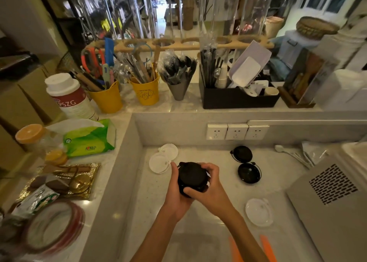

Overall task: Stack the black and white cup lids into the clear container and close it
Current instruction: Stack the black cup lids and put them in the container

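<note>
Both the left hand (175, 184) and right hand (206, 182) clasp the stack of black lids (192, 177) by its rim; light, thin plastic, likely slippery.

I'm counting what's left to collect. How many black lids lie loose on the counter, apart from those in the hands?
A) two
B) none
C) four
A: two black lids lie right of the hands, which hold a black stack.
</note>
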A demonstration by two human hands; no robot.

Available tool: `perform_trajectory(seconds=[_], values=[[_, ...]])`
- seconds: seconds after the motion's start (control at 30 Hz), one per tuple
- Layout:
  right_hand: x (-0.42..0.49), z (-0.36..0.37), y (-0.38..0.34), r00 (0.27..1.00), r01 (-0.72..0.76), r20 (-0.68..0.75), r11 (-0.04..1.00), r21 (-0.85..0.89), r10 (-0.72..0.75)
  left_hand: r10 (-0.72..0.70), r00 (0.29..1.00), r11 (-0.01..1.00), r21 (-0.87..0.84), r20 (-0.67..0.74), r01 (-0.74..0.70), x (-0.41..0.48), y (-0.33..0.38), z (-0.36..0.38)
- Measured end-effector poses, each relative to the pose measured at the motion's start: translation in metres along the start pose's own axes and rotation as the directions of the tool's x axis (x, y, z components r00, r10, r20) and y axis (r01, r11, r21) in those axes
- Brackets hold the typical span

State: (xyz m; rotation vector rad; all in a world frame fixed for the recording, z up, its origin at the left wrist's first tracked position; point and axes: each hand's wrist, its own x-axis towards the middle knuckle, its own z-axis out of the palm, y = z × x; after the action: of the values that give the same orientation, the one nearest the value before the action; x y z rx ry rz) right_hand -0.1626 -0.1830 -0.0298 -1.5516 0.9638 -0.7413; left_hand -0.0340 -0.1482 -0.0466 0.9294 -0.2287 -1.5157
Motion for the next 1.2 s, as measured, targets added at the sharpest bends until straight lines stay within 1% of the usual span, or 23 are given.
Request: perform_trajectory(seconds=[0.07,0.13,0.23,0.3,0.4,0.63,0.7,0.87,0.97,1.1,1.13,1.2], values=[[-0.003,0.000,-0.006,1.000,0.016,0.005,0.983,-0.184,-0.015,0.013,1.000,1.000,-0.007,-0.011,-0.013,-0.003,0.000,0.000],[-0.005,0.001,-0.010,0.997,0.075,0.041,0.931,-0.358,-0.064,0.023,0.999,0.999,0.026,-0.038,-0.022,-0.005,-0.001,-0.001],[-0.006,0.001,-0.017,0.992,0.105,0.113,0.864,-0.492,-0.057,0.019,0.998,0.996,0.088,-0.052,-0.015,-0.009,0.000,-0.003],[-0.004,0.000,-0.021,0.993,0.069,0.116,0.871,-0.486,-0.014,0.009,0.999,0.995,0.096,-0.048,-0.005,-0.012,0.002,-0.005],[-0.004,-0.002,-0.024,0.995,0.027,0.098,0.904,-0.426,0.017,-0.014,0.999,0.996,0.084,-0.040,0.018,-0.014,0.007,-0.005],[-0.005,-0.006,-0.020,0.992,0.052,0.123,0.905,-0.423,0.000,-0.051,0.998,0.998,0.032,-0.020,0.052,-0.013,0.009,-0.003],[-0.005,-0.009,-0.016,0.992,0.032,0.122,0.916,-0.400,0.019,-0.059,0.998,0.998,0.026,-0.008,0.059,-0.014,0.007,-0.001],[-0.009,-0.007,-0.008,0.997,-0.062,0.014,0.913,-0.403,0.074,-0.073,0.997,0.990,0.121,-0.023,0.076,-0.010,0.002,0.010],[-0.007,-0.011,-0.007,0.996,-0.086,-0.006,0.918,-0.388,0.091,-0.089,0.995,0.979,0.181,-0.047,0.096,-0.002,-0.001,0.012],[-0.003,-0.017,0.000,0.970,-0.232,-0.010,0.920,-0.315,0.241,-0.144,0.988,0.961,0.231,-0.053,0.152,0.010,-0.009,0.012],[-0.002,-0.018,0.003,0.960,-0.262,0.011,0.915,-0.308,0.279,-0.164,0.985,0.953,0.249,-0.059,0.173,0.013,-0.012,0.010],[0.002,-0.027,0.009,0.927,-0.308,0.119,0.902,-0.301,0.356,-0.205,0.977,0.939,0.269,-0.063,0.215,0.020,-0.016,0.007]])
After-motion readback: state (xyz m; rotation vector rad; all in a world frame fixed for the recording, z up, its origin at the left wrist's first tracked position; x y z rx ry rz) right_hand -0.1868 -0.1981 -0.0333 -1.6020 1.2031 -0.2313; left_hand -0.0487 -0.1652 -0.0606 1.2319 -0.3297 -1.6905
